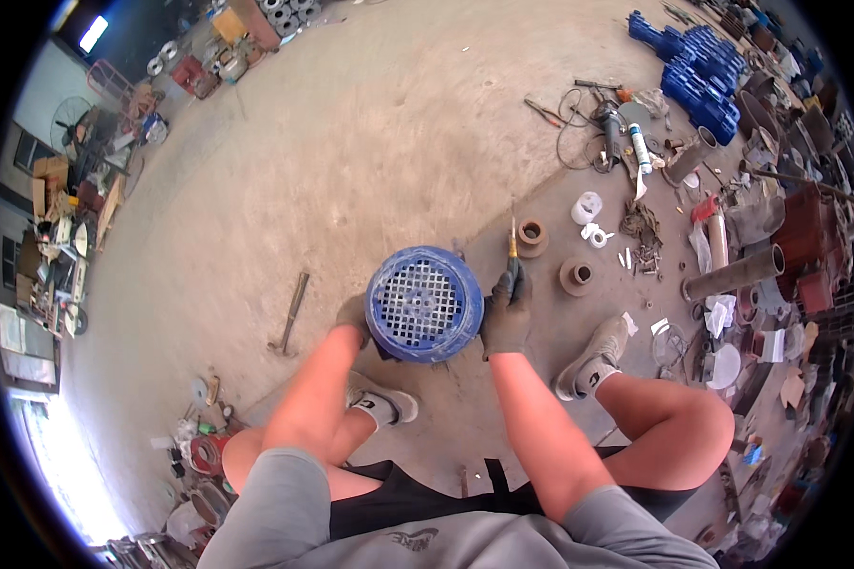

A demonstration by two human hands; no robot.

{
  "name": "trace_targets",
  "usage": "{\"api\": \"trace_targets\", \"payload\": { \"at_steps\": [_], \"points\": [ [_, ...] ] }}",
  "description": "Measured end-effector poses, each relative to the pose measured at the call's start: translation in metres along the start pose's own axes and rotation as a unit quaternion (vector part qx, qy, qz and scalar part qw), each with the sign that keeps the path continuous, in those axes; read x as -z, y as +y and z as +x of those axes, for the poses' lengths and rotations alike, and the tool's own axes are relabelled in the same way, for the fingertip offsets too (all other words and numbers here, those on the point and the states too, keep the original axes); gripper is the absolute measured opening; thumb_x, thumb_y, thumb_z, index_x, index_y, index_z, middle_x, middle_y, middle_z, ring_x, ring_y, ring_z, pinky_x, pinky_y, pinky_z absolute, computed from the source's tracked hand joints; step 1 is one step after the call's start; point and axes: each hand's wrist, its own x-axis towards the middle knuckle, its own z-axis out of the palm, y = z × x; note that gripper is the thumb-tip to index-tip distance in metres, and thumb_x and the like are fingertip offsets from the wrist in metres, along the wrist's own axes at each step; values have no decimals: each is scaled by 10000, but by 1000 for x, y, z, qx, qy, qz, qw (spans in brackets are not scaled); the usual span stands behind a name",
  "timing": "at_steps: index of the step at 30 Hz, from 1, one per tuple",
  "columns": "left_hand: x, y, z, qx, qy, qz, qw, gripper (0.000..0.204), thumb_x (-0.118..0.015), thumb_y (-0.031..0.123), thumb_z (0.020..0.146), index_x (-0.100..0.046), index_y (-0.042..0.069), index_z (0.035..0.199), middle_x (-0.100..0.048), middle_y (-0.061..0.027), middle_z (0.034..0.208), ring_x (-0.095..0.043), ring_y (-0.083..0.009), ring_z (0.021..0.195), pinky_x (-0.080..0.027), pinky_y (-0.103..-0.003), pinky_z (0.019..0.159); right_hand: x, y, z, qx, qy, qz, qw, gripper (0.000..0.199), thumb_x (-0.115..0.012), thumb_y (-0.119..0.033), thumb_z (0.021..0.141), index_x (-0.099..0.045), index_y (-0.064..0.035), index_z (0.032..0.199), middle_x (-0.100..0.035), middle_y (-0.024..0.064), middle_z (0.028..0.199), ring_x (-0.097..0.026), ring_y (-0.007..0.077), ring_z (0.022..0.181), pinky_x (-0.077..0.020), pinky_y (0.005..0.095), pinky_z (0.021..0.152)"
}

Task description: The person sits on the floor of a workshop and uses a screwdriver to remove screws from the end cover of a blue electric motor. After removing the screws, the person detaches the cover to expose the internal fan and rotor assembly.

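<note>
Between my feet stands a blue electric motor point(384, 341), its round fan cover with a square-holed grille facing up. Dust and scuffs mark the blue rim. My left hand point(354, 313), in a dark glove, is against the motor's left side; its fingers are hidden behind the cover. On the other side, my gloved right hand point(508, 318) is closed round a screwdriver point(513, 245) with a yellow and black handle, its shaft pointing away from me. That hand is close beside the cover's right edge.
A hammer point(295, 311) lies on the floor to the left. Right of the motor are two brown flanged rings point(531, 237), a white tape roll point(597, 239) and loose bolts point(647, 261). Farther off lie an angle grinder point(611, 128), a sealant tube point(640, 147) and blue castings point(702, 81).
</note>
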Motion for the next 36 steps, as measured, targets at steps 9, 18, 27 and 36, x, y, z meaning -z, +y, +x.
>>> {"api": "trace_targets", "payload": {
  "at_steps": [9, 18, 27, 36],
  "points": [
    [-149, 112, -169, 78, 0, 229, 970, 520, -367, 363, 1113, -650, 43, 1407, -662, -279, 1389, -613, -460, 1312, -478, -521, 1111, -40, -44, 139, 256, -209, -139, 933, 394, -607, -355, 1080, -652, -159, 1419, -724, 231, 1269, -692, 407, 1189, -550, 472, 1001],
    [-113, 194, -253, 98, -183, 1, 978, 266, -677, 81, 903, -780, -15, 1129, -776, -209, 1106, -775, -300, 1003, -616, -395, 874, 77, -56, 140, 10, -207, -85, 975, 409, -618, -361, 1091, -664, -99, 1401, -725, 85, 939, -662, 145, 753, -537, 332, 676],
    [-119, 201, -280, 56, -243, -458, 853, 277, -646, 59, 1056, -681, -30, 1316, -741, -116, 1152, -744, -230, 1036, -637, -348, 924, 278, -73, -169, -79, -235, 19, 969, 364, -614, -276, 1108, -680, -34, 1371, -619, 11, 825, -575, 82, 669, -484, 273, 618],
    [-94, 241, -343, 42, -223, -490, 842, 246, -619, 332, 1112, -677, 94, 1082, -649, -10, 829, -619, -131, 701, -487, -261, 580, 303, -93, -237, -135, -303, 78, 940, 333, -636, -256, 1101, -704, -14, 1319, -551, -34, 779, -481, 50, 631, -401, 230, 558]
  ]
}}
